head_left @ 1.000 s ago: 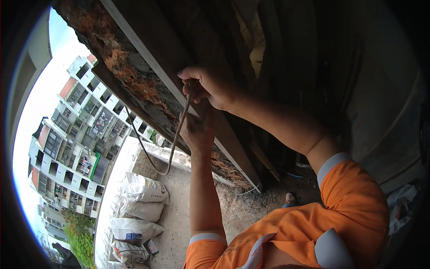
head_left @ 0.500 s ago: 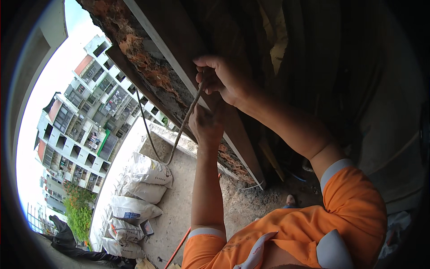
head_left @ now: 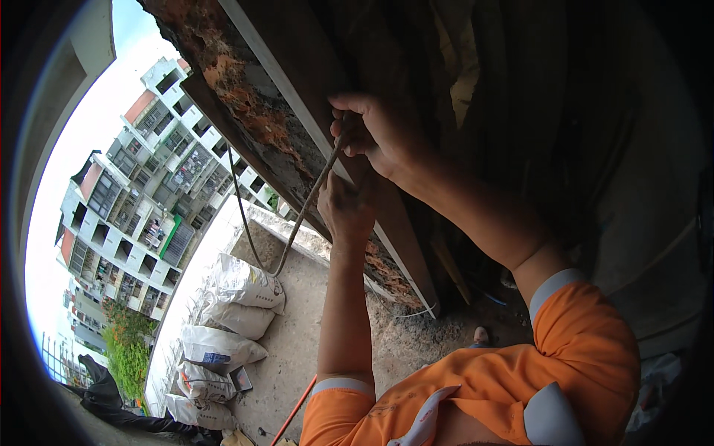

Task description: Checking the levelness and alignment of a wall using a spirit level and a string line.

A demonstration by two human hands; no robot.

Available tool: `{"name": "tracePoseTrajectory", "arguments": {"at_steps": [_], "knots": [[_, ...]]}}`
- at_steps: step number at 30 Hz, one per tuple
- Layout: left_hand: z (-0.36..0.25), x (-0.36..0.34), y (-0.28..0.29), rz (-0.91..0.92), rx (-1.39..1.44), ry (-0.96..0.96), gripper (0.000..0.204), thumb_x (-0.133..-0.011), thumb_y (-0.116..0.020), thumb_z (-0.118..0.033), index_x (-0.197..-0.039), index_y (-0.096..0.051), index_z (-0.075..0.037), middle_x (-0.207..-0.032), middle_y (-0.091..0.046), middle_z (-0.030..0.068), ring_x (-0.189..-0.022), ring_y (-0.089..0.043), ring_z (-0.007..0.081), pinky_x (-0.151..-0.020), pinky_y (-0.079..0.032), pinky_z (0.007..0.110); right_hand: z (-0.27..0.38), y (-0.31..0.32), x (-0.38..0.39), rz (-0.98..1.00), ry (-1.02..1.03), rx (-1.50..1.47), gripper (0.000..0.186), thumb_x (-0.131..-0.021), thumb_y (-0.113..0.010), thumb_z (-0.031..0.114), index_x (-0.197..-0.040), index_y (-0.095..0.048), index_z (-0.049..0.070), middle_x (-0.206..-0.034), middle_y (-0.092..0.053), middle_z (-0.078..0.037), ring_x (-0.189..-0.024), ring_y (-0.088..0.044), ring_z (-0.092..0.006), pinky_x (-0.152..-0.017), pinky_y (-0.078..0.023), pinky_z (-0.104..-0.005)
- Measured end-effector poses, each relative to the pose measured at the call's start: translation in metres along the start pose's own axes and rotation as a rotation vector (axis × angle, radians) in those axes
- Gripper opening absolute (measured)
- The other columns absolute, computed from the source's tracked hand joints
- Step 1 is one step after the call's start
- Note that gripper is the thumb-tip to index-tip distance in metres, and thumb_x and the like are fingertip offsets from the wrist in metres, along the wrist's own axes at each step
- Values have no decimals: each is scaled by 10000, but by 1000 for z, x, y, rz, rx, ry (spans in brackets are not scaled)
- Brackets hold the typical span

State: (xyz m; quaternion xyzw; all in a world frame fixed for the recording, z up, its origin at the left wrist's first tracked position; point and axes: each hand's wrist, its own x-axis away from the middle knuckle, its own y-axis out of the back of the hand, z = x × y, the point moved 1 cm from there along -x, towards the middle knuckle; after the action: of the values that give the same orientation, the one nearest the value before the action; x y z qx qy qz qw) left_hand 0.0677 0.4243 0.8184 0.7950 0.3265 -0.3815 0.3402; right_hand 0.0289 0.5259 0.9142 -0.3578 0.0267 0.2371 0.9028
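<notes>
A grey-brown rope (head_left: pixel 301 216) hangs in a loop from my right hand, dips near the white sacks, and rises along the outer edge of the wall opening. My right hand (head_left: pixel 375 137) pinches its upper end between thumb and curled fingers, in front of the door frame. Just below, my left hand (head_left: pixel 346 208) is closed against the frame's pale metal edge (head_left: pixel 290 85), its thumb close to the rope. Its fingers are mostly hidden, so what it grips does not show.
White filled sacks (head_left: pixel 249 286) line the low parapet at left, beyond the concrete floor (head_left: pixel 297 334). A rough broken masonry edge (head_left: pixel 249 97) runs beside the frame. An orange-red pole (head_left: pixel 295 409) lies near my left sleeve. Apartment blocks (head_left: pixel 149 171) stand outside.
The view has shifted slightly. Both hands keep nearly the same place on the frame, and the rope's held stretch looks a little straighter.
</notes>
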Motion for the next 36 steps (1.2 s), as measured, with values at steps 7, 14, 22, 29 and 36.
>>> {"name": "tracePoseTrajectory", "arguments": {"at_steps": [7,14,22,29,36], "knots": [[11,-2,-7,8,-22,2,338,-701,-720,-240,-839,-543,12,-767,-556,209,-673,-542,393,-578,-417,440,1,-1,-6,-31,13,-12,186,-786,-637,185,-765,-547,23,-607,-562,-81,-461,-516,-144,-433,-394,-233],[8,-6,1,13,-81,-16,309,-721,-697,-233,-803,-525,10,-771,-543,184,-699,-536,372,-602,-412,421,7,-4,-10,3,-29,28,184,-785,-630,216,-761,-565,47,-629,-571,-63,-498,-534,-133,-470,-405,-238],[8,10,4,61,7,133,377,-731,-709,-315,-743,-517,9,-748,-559,186,-678,-564,346,-583,-423,429,-2,10,0,1,-13,186,228,-774,-638,287,-804,-605,63,-687,-583,-36,-599,-567,-124,-465,-428,-232],[1,4,9,-7,-27,26,320,-749,-658,-290,-665,-480,-38,-724,-502,144,-677,-525,363,-560,-416,467,20,6,10,-68,143,438,293,-802,-627,334,-847,-593,47,-706,-584,-48,-563,-584,-131,-446,-474,-227],[14,4,5,-38,8,-22,236,-745,-642,-218,-680,-491,-48,-731,-502,144,-666,-519,371,-569,-424,462,130,-90,-47,-245,1042,1129,928,-704,-692,470,-1322,-297,-98,-1156,-554,-217,-1047,-558,-311,-915,-428,-360]]}}
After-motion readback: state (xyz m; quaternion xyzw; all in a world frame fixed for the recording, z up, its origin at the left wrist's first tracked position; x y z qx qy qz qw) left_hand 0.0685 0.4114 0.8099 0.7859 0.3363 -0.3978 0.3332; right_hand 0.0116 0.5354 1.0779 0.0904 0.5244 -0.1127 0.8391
